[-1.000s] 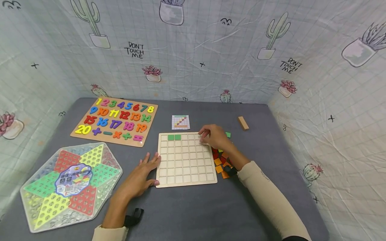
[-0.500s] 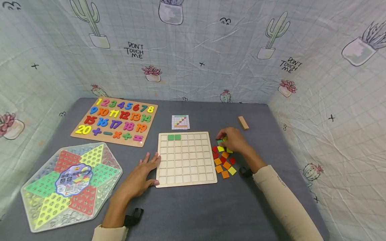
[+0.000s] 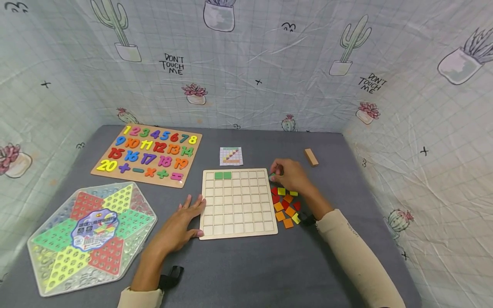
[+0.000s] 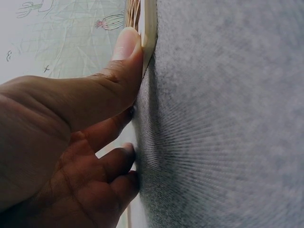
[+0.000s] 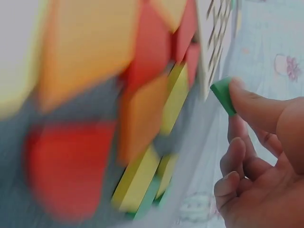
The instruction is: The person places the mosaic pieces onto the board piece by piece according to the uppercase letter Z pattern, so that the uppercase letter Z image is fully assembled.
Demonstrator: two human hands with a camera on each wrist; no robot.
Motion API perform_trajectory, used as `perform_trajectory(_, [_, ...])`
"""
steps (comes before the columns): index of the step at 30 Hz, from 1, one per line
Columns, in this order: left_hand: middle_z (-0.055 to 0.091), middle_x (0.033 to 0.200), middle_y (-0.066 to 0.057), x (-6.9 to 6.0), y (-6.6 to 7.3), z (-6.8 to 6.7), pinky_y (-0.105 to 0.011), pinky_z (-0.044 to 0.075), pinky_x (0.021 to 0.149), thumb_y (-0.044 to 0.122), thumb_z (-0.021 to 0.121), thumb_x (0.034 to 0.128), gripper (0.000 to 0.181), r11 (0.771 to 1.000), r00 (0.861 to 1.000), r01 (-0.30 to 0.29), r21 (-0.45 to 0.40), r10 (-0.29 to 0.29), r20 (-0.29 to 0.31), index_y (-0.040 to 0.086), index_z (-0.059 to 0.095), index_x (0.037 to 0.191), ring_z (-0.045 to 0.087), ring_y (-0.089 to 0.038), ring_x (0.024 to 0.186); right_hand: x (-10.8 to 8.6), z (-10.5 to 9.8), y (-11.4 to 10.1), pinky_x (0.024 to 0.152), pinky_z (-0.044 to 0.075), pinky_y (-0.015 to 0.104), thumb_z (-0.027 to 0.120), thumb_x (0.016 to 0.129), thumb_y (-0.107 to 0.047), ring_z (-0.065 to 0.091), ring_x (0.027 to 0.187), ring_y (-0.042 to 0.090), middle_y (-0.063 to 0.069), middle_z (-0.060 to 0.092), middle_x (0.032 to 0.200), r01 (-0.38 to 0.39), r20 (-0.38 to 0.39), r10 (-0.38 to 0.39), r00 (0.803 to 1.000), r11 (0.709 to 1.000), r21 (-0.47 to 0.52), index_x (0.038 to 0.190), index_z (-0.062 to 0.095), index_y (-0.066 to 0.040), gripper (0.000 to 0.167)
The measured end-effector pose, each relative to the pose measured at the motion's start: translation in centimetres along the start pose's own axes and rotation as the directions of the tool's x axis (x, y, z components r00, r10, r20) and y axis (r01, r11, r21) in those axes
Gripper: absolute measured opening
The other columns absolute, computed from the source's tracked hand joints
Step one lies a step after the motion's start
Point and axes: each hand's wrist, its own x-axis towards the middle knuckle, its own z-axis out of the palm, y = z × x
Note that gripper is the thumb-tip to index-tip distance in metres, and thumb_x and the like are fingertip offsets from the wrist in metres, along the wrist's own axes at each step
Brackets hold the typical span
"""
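Two-handed, steadying the pale grid board [image 3: 236, 208] by its left edge with the left hand [image 3: 182, 220], resting the thumb at the near corner and spreading the fingers loosely, gripping nothing. Best pressing lightly here, so bracing the thin wood against skidding over the grey, cloth-textured tabletop [image 3: 246, 273]. Looking left, meeting a hexagonal case [image 3: 92, 231] of clear moulded plastic, printed with dotted red, green and yellow triangles. Along the board's right edge, finding loose tiles [image 3: 288, 199], smooth and thick, in orange, yellow and red; perhaps including one round-sided red piece, blurring too much in the right wrist view for certainty. Beyond, pinching a green tile [image 5: 222, 96] between thumb and finger of the right hand [image 3: 290, 175], curling the other fingers, holding it off the board, just beside the far right corner. Best gripping only narrow edges, leaving the flat face free. Farther, seeing green squares [image 3: 227, 175] filling two far-row cells, then a small printed card [image 3: 231, 156], an oblong wooden block [image 3: 311, 157], a board of chunky coloured numerals [image 3: 154, 180], and lastly creased, cactus-printed cloth [image 3: 231, 55].
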Motion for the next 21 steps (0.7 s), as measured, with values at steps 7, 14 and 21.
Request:
perform_trajectory(7, [0.034,0.17,-0.021,0.0,0.1,0.0,-0.072,0.023,0.126,0.009,0.088,0.0827,0.091,1.0,1.0,0.016,0.002,-0.016,0.007,-0.001,0.042,0.16,0.021,-0.052,0.16,1.9,2.2,-3.3,0.067,0.047,0.033,0.084,0.094,-0.02,0.059,0.073,0.02,0.003,0.068,0.086,0.036,-0.026,-0.034,0.999,0.997,0.067,0.096,0.073,-0.015,0.012])
perform_trajectory(14, [0.034,0.17,-0.02,0.0,0.1,0.1,-0.073,0.022,0.125,0.011,0.089,0.0828,0.091,1.0,1.0,0.025,0.0,-0.025,0.012,0.0,0.043,0.16,0.021,-0.052,0.16,4.0,4.5,-5.8,0.068,0.05,0.033,0.085,0.093,-0.02,0.062,0.078,0.02,0.001,0.068,0.085,0.008,-0.003,-0.008,1.0,0.99,0.138,0.091,0.073,-0.018,0.012])
perform_trajectory(21, [0.033,0.17,-0.02,0.1,0.1,-0.1,-0.072,0.022,0.126,0.01,0.088,0.0833,0.091,1.0,1.0,0.023,0.001,-0.023,0.012,0.0,0.042,0.161,0.02,-0.051,0.16,5.5,5.8,-7.3,0.068,0.051,0.03,0.086,0.092,-0.018,0.063,0.075,0.018,0.0,0.068,0.082,-0.051,0.016,0.05,0.999,0.995,0.086,0.09,0.074,-0.017,0.012])
